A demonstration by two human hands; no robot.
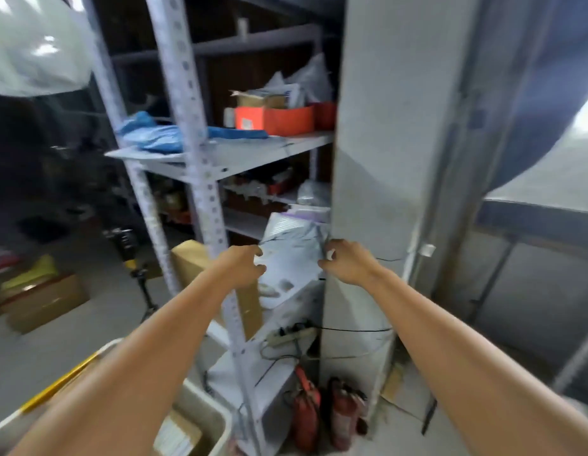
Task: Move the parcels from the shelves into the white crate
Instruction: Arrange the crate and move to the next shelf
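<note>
A grey plastic-wrapped parcel (291, 251) lies on a lower shelf of the metal rack (200, 166), beside the concrete pillar. My left hand (243, 261) has its curled fingers on the parcel's left edge. My right hand (345, 261) has its curled fingers at the right edge. Whether either hand has a firm hold is blurred. A long brown cardboard parcel (190, 258) leans on the same shelf behind my left forearm. The white crate (217, 419) stands at the bottom left under my left arm, with a labelled parcel (177, 436) inside.
The upper shelf carries a blue bag (154, 134) and orange boxes (276, 118). A power strip (289, 335) with cables lies on the shelf below the parcel. Red extinguishers (325, 413) stand on the floor by the pillar (384, 159). Cardboard boxes (42, 301) sit at left.
</note>
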